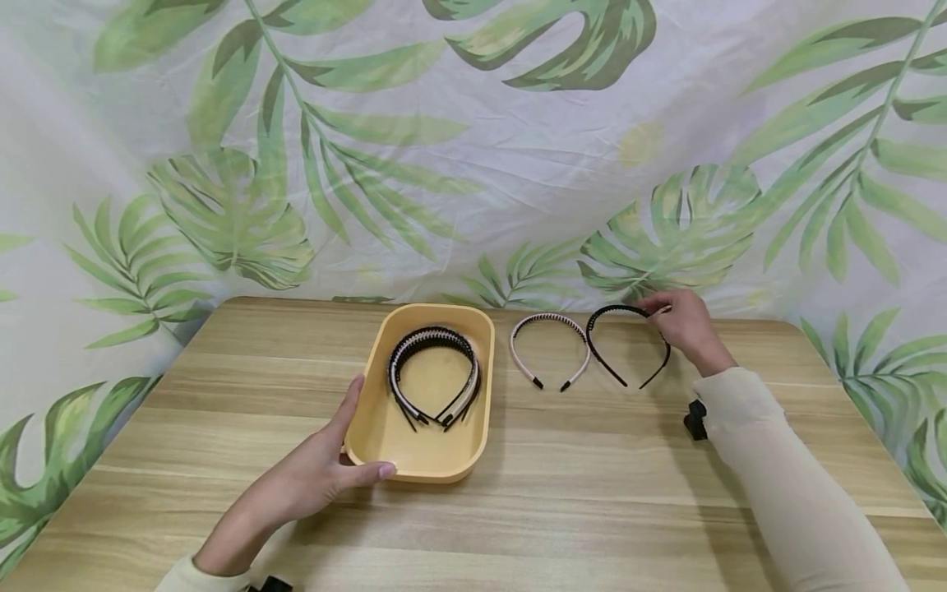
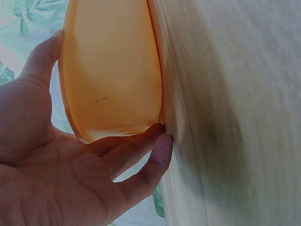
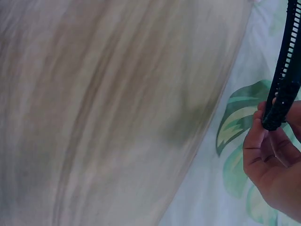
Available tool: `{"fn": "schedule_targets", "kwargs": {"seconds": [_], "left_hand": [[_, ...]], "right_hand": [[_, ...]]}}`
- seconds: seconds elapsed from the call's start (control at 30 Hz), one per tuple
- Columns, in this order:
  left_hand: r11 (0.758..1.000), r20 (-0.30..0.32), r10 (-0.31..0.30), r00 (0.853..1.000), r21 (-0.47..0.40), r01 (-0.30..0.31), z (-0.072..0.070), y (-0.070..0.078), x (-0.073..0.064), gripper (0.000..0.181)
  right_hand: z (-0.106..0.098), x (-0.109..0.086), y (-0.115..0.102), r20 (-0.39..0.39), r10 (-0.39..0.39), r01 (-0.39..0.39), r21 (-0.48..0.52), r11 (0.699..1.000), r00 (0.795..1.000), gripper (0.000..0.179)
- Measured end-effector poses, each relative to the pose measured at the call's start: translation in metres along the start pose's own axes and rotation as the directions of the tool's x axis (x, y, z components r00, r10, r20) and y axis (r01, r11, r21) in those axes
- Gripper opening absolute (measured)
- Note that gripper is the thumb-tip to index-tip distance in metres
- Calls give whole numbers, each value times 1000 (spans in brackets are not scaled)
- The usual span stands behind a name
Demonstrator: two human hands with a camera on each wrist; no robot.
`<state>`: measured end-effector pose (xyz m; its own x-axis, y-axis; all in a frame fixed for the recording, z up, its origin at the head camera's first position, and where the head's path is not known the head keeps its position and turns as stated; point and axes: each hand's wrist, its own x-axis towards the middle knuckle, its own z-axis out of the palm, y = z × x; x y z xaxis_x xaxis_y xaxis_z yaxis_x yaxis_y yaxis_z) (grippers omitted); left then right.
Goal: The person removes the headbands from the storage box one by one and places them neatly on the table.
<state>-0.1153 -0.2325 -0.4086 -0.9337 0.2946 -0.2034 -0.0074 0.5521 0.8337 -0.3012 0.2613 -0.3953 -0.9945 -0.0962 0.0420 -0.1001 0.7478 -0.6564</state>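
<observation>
Head view shows the right hand pinching the black band at the right side of its arch; the arch spreads left of the grip, its open ends pointing back toward the person. Left of that grip, just beside the black band, lies the pink band. Farther left, beyond both, sits the tray with more bands, its near-left corner gripped by the nearer left hand.
</observation>
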Motion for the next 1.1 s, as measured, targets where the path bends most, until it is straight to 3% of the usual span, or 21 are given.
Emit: {"fn": "schedule_targets", "kwargs": {"seconds": [0.83,1.1], "left_hand": [[1000,2,-2,1000,-7,2,0,-1,0,128],[1000,-2,-6,1000,17,6,0,0,0,128]], "right_hand": [[6,2,21,80,128,-131,31,991,988,36],[5,3,22,100,121,-124,22,992,988,36]]}}
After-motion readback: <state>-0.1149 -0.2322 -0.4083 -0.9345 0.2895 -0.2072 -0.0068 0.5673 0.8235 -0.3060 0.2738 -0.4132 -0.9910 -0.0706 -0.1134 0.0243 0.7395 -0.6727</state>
